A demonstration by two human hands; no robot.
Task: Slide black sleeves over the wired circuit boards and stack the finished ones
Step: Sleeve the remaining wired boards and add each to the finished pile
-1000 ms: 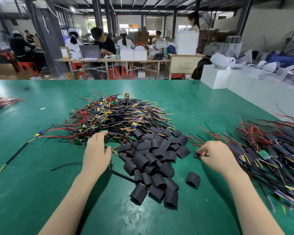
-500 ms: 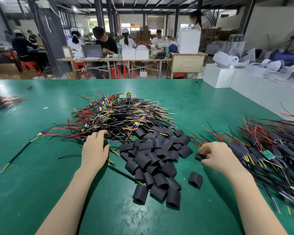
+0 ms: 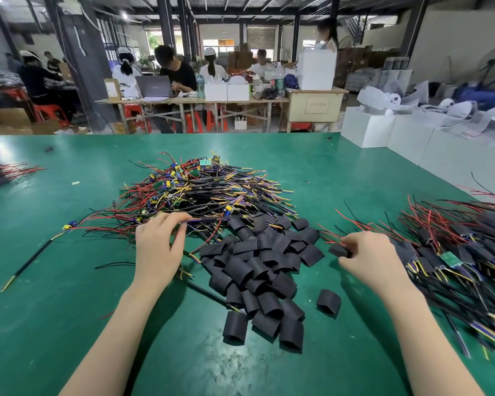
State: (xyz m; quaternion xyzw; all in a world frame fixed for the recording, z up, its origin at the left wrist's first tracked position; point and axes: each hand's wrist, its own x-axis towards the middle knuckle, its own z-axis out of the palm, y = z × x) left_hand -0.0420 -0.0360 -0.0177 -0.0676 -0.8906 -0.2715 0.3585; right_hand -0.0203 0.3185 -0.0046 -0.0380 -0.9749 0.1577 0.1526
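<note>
A tangled heap of wired circuit boards (image 3: 200,192) lies at the middle of the green table (image 3: 69,324). My left hand (image 3: 159,247) is at the heap's near edge and pinches a bundle of wires (image 3: 212,220) that runs off to the right. A pile of loose black sleeves (image 3: 257,270) lies between my hands. My right hand (image 3: 369,258) pinches one black sleeve (image 3: 339,250) just right of that pile. Further right lies the stack of sleeved boards (image 3: 455,252), their wires pointing left.
One black sleeve (image 3: 328,302) lies apart near my right wrist. A single wired piece (image 3: 35,255) lies at the left, and another wire bundle (image 3: 3,172) at the far left edge. White boxes (image 3: 383,130) line the table's right rim. People work at tables behind.
My left hand has closed its fingers on a wire bundle and drawn it a little out of the heap. My right hand has taken hold of a black sleeve and lifted it slightly.
</note>
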